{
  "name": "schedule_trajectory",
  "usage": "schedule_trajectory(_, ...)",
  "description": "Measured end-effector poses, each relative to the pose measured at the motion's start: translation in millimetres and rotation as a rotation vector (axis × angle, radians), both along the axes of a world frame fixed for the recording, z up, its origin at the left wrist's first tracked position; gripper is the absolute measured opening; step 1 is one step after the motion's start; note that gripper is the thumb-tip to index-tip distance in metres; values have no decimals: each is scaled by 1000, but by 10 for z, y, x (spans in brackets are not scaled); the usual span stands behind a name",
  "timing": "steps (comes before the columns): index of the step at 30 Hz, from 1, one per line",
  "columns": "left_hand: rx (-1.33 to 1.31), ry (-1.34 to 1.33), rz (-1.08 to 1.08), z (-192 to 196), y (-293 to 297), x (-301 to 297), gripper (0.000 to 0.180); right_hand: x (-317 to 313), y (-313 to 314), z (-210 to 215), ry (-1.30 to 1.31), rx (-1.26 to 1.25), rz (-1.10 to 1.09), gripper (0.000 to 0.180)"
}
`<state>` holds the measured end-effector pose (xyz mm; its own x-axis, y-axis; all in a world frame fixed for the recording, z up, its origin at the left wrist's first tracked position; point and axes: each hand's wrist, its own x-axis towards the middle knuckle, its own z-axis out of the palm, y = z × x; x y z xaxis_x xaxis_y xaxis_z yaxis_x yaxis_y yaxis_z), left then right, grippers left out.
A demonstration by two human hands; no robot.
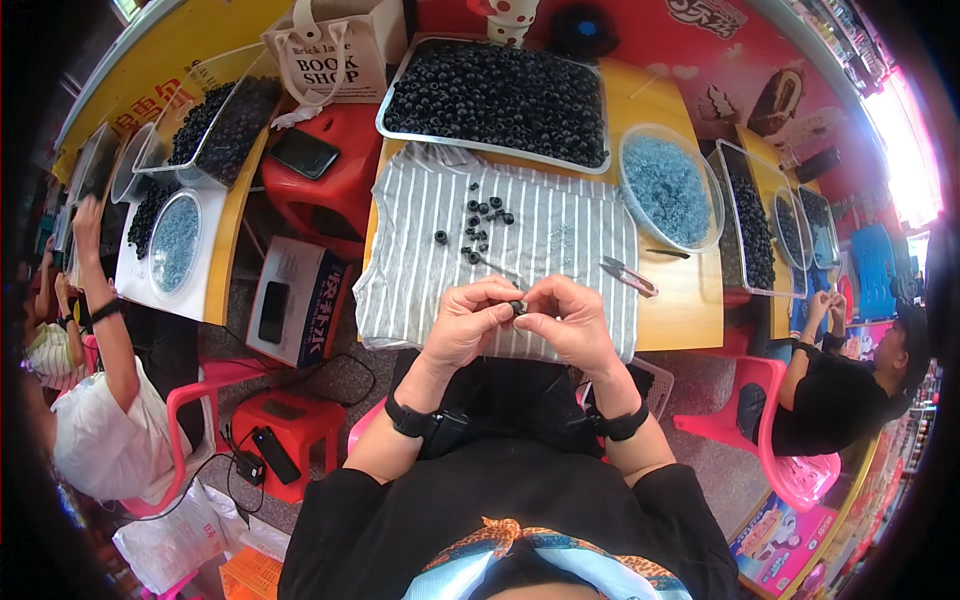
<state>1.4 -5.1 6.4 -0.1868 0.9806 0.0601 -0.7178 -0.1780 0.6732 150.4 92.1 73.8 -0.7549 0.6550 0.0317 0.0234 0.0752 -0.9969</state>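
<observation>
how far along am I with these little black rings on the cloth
Done: nothing finished shows that I can pick out. In hand: your left hand and right hand pinch one black ring together. Left: about a dozen loose rings on the striped cloth, plus a full tray of rings behind.
</observation>
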Motion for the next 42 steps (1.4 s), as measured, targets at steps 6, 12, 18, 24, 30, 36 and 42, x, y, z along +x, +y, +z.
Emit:
schedule_trajectory(6,-55,-152,-102,152,-37,-38,68,-28,139,101,-9,90,294,22)
schedule_trajectory(12,-39,-130,-198,92,-46,-83,61,-32,23,-12,77,393,233,20)
schedule_trajectory(18,-169,86,-97,157,-104,-36,37,256,160,20,-47,383,97,17)
schedule_trajectory(24,-206,1004,548,349,-80,-461,16,1583,1263,476,-296,751,-741,17)
schedule_trajectory(30,-324,1413,585,372,117,-330,18,2328,2144,394,-573,837,-886,28)
schedule_trajectory(36,-408,1676,663,345,189,-220,23,1299,1242,135,-252,859,-572,23)
schedule_trajectory(42,-327,1254,503,270,116,-301,20,310,256,-91,-183,536,-99,11)
